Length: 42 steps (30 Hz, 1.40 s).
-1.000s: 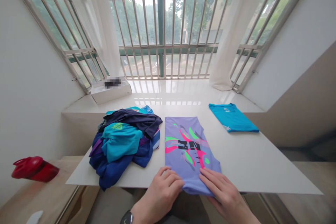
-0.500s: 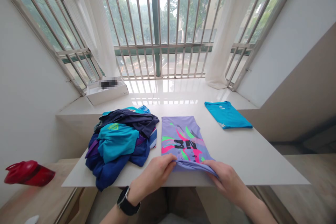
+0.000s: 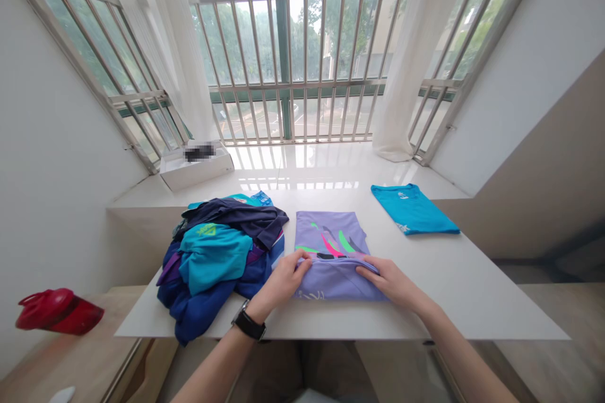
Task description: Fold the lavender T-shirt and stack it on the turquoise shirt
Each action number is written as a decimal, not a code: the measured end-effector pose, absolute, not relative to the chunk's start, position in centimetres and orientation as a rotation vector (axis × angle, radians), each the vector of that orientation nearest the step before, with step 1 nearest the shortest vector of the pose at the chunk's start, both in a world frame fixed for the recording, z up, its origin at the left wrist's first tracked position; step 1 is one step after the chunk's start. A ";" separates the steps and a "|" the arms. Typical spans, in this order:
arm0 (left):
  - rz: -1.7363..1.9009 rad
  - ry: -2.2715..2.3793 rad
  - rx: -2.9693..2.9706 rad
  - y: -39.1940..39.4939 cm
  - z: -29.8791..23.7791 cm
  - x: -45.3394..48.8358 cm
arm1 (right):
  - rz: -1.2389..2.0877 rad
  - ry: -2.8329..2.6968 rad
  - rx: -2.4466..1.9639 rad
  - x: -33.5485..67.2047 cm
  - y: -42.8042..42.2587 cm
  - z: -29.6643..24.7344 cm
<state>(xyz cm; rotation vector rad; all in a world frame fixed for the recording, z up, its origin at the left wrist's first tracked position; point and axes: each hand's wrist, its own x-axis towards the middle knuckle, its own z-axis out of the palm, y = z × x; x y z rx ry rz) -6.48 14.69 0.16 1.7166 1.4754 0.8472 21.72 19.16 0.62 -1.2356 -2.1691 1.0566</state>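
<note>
A lavender T-shirt (image 3: 331,230) with a pink, green and black print lies on the white table (image 3: 477,302) in front of me. Its near part is turned up and over, so a plain lavender side faces up and covers most of the print. My left hand (image 3: 289,276) pinches the left end of the turned edge between thumb and fingers. At the right end, my right hand (image 3: 390,280) grips the same edge, thumb on the near side. Both hands are closed on the cloth.
Left of the T-shirt is a heaped pile of clothes (image 3: 215,258) in blue, teal and dark navy. A folded blue T-shirt (image 3: 416,211) lies at the back right. On the sill stands a white box (image 3: 198,170). A red bottle (image 3: 61,312) lies beyond the table's left side.
Both hands have moved away from me with the T-shirt's near edge, from the table's front up over the print. The plain underside now shows where the lower print was.
</note>
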 end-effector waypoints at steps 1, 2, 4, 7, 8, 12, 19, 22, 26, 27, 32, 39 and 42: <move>0.853 1.480 1.674 14.6 -0.1 -6.6 | 1.045 -2.157 -1.247 21.7 19.2 0.4; 0.854 1.463 1.625 14.5 -0.4 -6.7 | 1.030 -2.149 -1.259 21.7 19.3 0.2; 0.849 1.367 1.521 14.2 -0.7 -7.1 | 1.003 -2.136 -1.282 21.7 19.4 -0.1; 0.881 1.262 1.414 13.9 -1.0 -7.5 | 0.962 -2.096 -1.328 21.6 19.3 -0.4; 0.897 1.268 1.398 13.9 -1.0 -7.6 | 0.941 -2.077 -1.350 21.6 19.3 -0.5; 0.938 1.390 1.437 14.4 -1.3 -7.5 | 0.814 -2.020 -1.476 21.5 19.0 -0.8; 0.983 1.564 1.585 14.9 -1.7 -7.3 | 0.596 -2.075 -1.641 21.2 19.1 -1.5; 0.986 1.556 1.580 15.2 -2.0 -7.4 | 0.528 -2.111 -1.705 21.2 19.3 -1.9; 0.967 1.610 1.614 15.3 -2.0 -7.3 | 0.480 -2.140 -1.778 21.0 19.7 -2.3; 0.958 1.653 1.636 15.2 -1.9 -7.2 | 0.475 -2.143 -1.798 20.9 19.8 -2.4; 0.862 1.875 1.761 15.0 -1.8 -7.0 | 0.449 -2.154 -1.842 20.6 19.8 -2.3; 1.023 2.018 2.220 14.9 -0.5 -5.5 | 0.290 -2.147 -1.912 20.6 19.6 -3.0; 0.914 1.786 2.514 14.6 -0.3 -3.6 | 0.298 -2.146 -1.893 20.6 19.8 -3.4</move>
